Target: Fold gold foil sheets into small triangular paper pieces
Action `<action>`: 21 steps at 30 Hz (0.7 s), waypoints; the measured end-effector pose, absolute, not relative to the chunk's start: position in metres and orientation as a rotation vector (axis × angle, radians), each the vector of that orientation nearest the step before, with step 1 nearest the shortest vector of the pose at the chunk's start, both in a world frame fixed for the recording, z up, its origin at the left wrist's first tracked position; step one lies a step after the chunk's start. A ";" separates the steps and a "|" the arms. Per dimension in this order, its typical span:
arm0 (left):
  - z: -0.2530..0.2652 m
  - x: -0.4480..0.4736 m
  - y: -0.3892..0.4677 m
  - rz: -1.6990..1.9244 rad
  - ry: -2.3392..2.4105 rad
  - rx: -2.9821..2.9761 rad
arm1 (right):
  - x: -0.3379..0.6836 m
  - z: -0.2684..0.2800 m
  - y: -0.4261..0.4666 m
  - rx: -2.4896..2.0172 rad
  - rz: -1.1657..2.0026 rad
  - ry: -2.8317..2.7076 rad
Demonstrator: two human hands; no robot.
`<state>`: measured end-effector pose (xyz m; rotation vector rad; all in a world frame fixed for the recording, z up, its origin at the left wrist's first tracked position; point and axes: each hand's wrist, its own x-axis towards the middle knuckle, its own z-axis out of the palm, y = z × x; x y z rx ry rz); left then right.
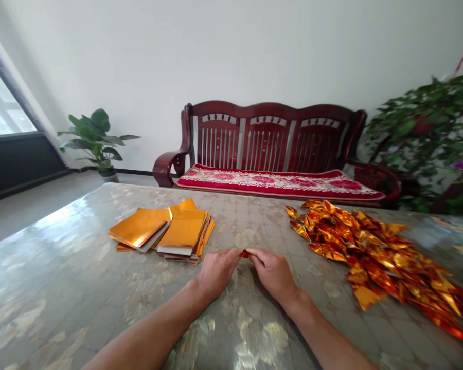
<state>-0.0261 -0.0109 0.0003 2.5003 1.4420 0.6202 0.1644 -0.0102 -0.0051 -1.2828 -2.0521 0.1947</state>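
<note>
Between my two hands is a small piece of shiny orange-gold foil paper (pixel 245 254), mostly hidden by the fingers. My left hand (pixel 219 270) pinches its left end, and my right hand (pixel 273 271) pinches the right end. Both hands are closed, their fingertips close together above the table. Beyond my left hand lie stacks of flat gold foil paper sheets (pixel 181 229), some with a pale underside showing. To the right of my right hand spreads a heap of folded, pointed gold foil pieces (pixel 370 249).
A patterned, glossy covering lies over the table (pixel 81 288). Behind it stands a dark red wooden bench (pixel 270 139) with a red floral cushion (pixel 278 181). Potted plants stand at left (pixel 96 136) and right. Clear plastic (pixel 440 231) lies at the table's right side.
</note>
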 end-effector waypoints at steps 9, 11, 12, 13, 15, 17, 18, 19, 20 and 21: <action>0.001 -0.029 -0.008 0.677 1.565 2.427 | 0.165 -0.005 -0.014 -1.314 0.011 -1.970; 0.003 -0.029 -0.008 0.654 1.578 2.431 | 0.164 -0.001 -0.019 -1.276 -0.048 -1.957; 0.003 -0.029 -0.009 0.649 1.582 2.431 | 0.163 0.002 -0.021 -1.251 -0.068 -1.974; 0.003 -0.028 -0.009 0.648 1.586 2.429 | 0.161 0.003 -0.023 -1.236 -0.087 -1.996; 0.003 -0.028 -0.009 0.659 1.597 2.429 | 0.158 0.006 -0.026 -1.237 -0.109 -2.034; 0.003 -0.027 -0.010 0.676 1.594 2.437 | 0.155 0.006 -0.026 -1.264 -0.113 -2.040; 0.003 -0.027 -0.010 0.680 1.585 2.443 | 0.154 0.005 -0.026 -1.277 -0.111 -2.033; 0.003 -0.026 -0.011 0.681 1.577 2.448 | 0.153 0.004 -0.025 -1.284 -0.108 -2.026; 0.003 -0.026 -0.011 0.678 1.570 2.452 | 0.152 0.003 -0.024 -1.284 -0.103 -2.021; 0.003 -0.025 -0.012 0.672 1.567 2.453 | 0.152 0.002 -0.023 -1.276 -0.096 -2.017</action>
